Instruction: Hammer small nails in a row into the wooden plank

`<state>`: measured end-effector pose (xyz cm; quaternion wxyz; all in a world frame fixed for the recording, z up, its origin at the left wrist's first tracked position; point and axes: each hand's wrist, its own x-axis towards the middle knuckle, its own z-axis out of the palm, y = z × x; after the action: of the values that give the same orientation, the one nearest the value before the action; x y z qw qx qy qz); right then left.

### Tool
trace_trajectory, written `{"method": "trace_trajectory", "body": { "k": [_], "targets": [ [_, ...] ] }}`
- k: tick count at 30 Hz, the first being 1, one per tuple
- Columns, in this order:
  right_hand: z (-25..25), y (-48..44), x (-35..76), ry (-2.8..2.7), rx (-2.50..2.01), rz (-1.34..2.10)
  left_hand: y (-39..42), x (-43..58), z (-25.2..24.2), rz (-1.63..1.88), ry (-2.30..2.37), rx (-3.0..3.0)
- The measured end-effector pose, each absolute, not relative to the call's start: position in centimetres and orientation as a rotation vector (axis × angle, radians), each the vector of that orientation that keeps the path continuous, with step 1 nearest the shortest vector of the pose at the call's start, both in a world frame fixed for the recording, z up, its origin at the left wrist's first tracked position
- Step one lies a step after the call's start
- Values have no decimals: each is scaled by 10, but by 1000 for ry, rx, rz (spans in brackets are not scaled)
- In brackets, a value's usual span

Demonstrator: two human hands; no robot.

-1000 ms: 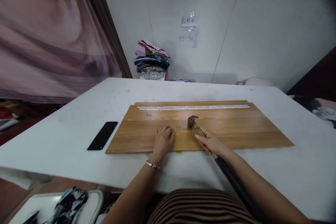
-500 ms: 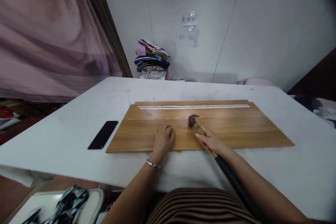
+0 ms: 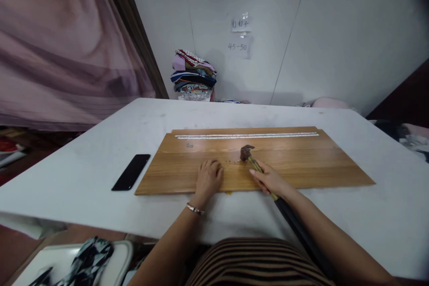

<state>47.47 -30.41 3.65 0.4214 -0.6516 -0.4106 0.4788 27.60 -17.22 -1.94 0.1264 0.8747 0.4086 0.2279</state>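
A wooden board (image 3: 174, 174) lies flat before me. My right hand (image 3: 270, 178) is closed round the yellowish shaft of a claw hammer (image 3: 246, 153), below its rusty head. The hammer's long black grip (image 3: 296, 225) runs back under my forearm. Its head is at the board, beside a row of tiny dark nails or holes (image 3: 229, 161), too small to tell which. Resting on the board left of that row, my left hand (image 3: 209, 176) holds nothing, with fingers stretched forward. A few loose nails (image 3: 190, 145) lie farther back, near two white strips (image 3: 248, 136).
A white table (image 3: 83, 174) carries the board, with a black phone (image 3: 131, 172) to its left. Folded clothes (image 3: 194, 76) are stacked behind the table against the wall. At lower left, a pale chair (image 3: 119, 254) holds patterned cloth. A pink curtain (image 3: 60, 44) hangs on the left.
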Motion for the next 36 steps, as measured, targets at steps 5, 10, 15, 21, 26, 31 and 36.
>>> {"method": "trace_trajectory", "body": {
  "k": [5,10,15,21,26,31,36],
  "targets": [
    [35,-304,475,-1046,-1627,1206,-172,276,-20,677,1187,2551],
    [33,-304,476,-1039,-1633,1194,-172,276,-20,685,1181,2554],
    [32,-304,476,-1035,-1622,1212,-172,276,-21,689,1192,2545],
    [33,-303,475,-1006,-1616,1202,-171,276,-21,689,1181,2553],
    [34,-305,474,-983,-1615,1208,-171,276,-22,691,1174,2558],
    [32,-305,475,-992,-1598,1207,-171,275,-22,693,1168,2557],
    [32,-305,475,-1018,-1595,1195,-171,275,-22,702,1170,2555]
  ]
}}
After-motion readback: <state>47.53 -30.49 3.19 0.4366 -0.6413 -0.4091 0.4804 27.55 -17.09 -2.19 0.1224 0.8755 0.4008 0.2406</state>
